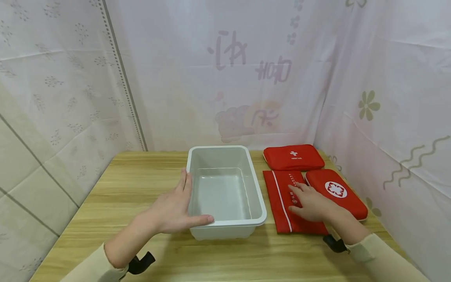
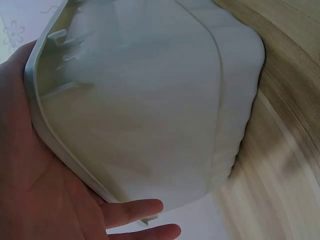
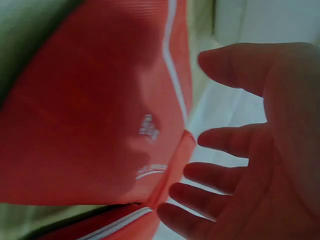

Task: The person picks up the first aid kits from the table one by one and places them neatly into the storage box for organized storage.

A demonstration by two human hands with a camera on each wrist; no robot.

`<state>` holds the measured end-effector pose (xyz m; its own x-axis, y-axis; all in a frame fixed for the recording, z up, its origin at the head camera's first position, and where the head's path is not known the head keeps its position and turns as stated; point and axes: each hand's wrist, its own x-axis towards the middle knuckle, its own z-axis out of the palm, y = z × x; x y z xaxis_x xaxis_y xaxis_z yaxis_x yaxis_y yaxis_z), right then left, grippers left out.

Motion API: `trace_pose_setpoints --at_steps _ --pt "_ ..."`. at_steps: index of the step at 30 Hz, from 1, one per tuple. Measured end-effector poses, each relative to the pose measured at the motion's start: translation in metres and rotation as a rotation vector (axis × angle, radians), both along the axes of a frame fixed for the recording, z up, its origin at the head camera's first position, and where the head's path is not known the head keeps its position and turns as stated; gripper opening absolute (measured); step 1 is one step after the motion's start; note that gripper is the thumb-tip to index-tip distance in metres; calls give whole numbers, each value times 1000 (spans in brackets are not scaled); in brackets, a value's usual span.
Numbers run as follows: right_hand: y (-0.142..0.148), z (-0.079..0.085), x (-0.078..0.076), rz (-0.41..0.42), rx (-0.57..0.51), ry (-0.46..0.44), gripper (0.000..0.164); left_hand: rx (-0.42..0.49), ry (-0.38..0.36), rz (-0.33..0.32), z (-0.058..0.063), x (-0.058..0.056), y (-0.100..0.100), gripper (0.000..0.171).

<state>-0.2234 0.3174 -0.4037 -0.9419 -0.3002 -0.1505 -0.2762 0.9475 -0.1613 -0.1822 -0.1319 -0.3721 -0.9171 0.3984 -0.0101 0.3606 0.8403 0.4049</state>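
The pale bin is standing open-topped, offering a broad way down from above. The left hand is obstructing its left rim and near-left corner; the right and far rims are lying exposed. To the bin's left, a wide stretch of worktop is giving room, with the left forearm crossing its nearer part. Between bin and flat red pouch, only a narrow lane is running. The right hand is covering that pouch's right part from above. The first-aid pouch and the emblem case are crowding its far and right sides, while the right curtain is bounding the space beyond.
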Motion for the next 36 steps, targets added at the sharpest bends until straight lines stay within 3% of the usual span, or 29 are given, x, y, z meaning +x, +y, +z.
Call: trace_pose_setpoints --at_steps 10,23,36 --pt "3 -21 0 -59 8 -117 89 -1 -27 32 -2 0 3 150" --pt "-18 -22 10 -18 21 -67 85 -6 -39 44 -4 0 4 151" --pt "-28 -25 18 -17 28 -72 88 9 -41 47 -4 0 3 150"
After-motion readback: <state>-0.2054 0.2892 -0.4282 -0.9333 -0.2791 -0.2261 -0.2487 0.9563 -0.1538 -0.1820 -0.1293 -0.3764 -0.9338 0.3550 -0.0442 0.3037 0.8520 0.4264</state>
